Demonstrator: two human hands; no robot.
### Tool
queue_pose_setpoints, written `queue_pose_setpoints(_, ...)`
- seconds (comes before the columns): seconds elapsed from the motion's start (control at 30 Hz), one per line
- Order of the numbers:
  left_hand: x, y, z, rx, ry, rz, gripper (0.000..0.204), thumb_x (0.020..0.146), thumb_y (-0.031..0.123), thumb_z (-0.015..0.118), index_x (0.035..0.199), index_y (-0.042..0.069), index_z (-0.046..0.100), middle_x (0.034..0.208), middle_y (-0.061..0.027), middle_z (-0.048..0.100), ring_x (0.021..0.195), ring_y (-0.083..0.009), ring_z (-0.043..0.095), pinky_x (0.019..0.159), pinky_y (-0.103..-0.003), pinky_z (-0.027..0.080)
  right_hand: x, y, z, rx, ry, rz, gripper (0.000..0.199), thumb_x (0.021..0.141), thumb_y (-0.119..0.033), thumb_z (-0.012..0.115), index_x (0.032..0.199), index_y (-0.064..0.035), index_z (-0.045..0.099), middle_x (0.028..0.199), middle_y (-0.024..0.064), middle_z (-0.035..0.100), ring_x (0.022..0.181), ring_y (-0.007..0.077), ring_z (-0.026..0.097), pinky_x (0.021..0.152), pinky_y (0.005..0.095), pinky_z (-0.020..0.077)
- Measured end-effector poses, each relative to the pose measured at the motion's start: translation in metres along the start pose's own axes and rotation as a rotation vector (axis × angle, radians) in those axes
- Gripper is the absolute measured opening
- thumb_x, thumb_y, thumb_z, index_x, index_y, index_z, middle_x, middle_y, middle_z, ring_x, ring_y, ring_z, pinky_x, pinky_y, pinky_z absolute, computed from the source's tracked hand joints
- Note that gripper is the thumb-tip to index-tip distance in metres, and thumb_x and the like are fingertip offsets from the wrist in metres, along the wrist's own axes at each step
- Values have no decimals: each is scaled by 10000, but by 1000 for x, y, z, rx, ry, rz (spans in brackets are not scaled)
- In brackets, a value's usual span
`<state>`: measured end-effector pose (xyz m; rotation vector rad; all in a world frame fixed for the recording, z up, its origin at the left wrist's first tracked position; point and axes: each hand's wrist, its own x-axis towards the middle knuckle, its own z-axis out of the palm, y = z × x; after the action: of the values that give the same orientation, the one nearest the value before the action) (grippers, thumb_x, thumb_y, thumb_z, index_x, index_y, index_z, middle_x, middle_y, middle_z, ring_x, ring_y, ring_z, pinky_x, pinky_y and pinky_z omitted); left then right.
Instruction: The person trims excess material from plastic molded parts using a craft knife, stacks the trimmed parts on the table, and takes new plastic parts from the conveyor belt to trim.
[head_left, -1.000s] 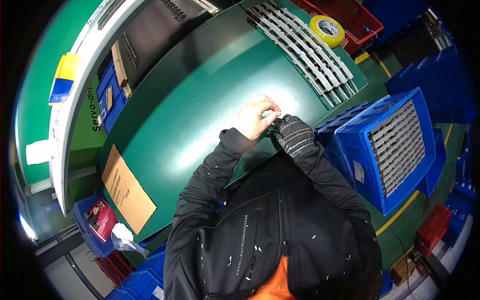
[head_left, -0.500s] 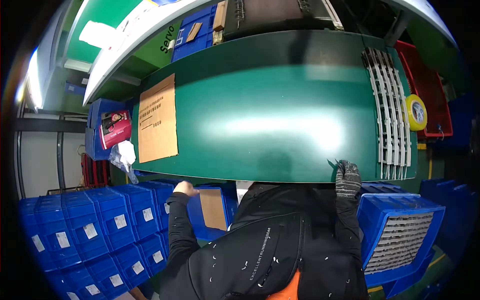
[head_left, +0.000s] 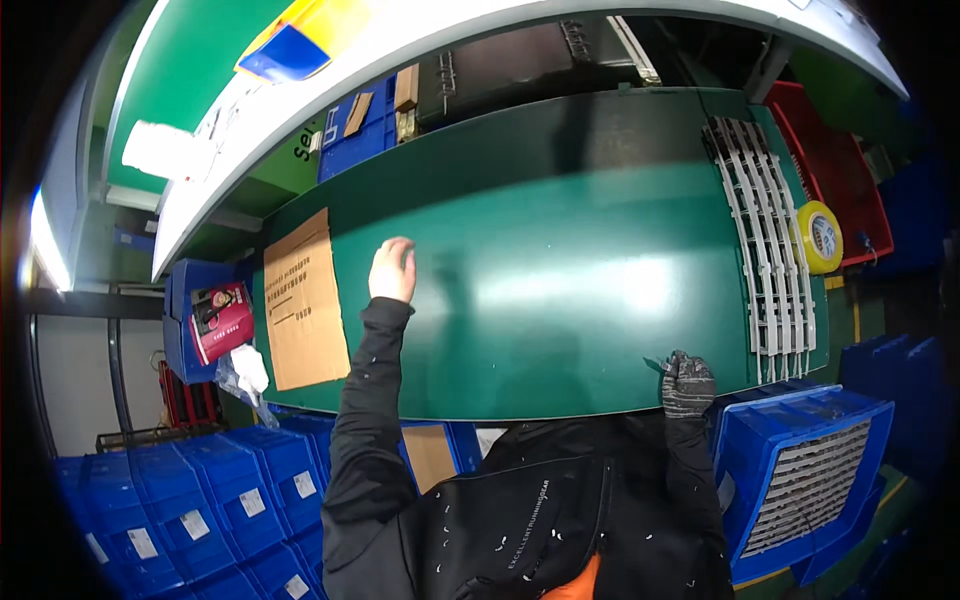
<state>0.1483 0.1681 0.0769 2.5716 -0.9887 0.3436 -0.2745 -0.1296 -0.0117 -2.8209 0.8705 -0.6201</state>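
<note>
My left hand is bare and reaches out over the green table, fingers loosely bent, holding nothing, just right of a flat brown cardboard sheet. My right hand wears a dark speckled glove and rests on the table's near edge, pinching a small thin object whose kind I cannot make out. A row of grey slatted strips lies at the table's right end, close to the gloved hand.
A yellow tape roll sits beside a red bin at the right. Blue bins stand at lower right and lower left. A red packet lies in a blue bin left of the table.
My left hand has come up from the bins below the table edge and now reaches over the table beside the cardboard. The gloved right hand stays at the near edge.
</note>
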Motion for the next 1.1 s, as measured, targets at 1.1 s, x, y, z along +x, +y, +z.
queue_pose_setpoints(1.1,343,193,268,22,-10,204,264,841,294,521,1054,161,602,885,-130,658,880,-332,606,730,-463,468,21,-8,-21,81,-48,140,129,723,-135,586,817,-49,608,719,131,571,658,322,560,604,449,469)
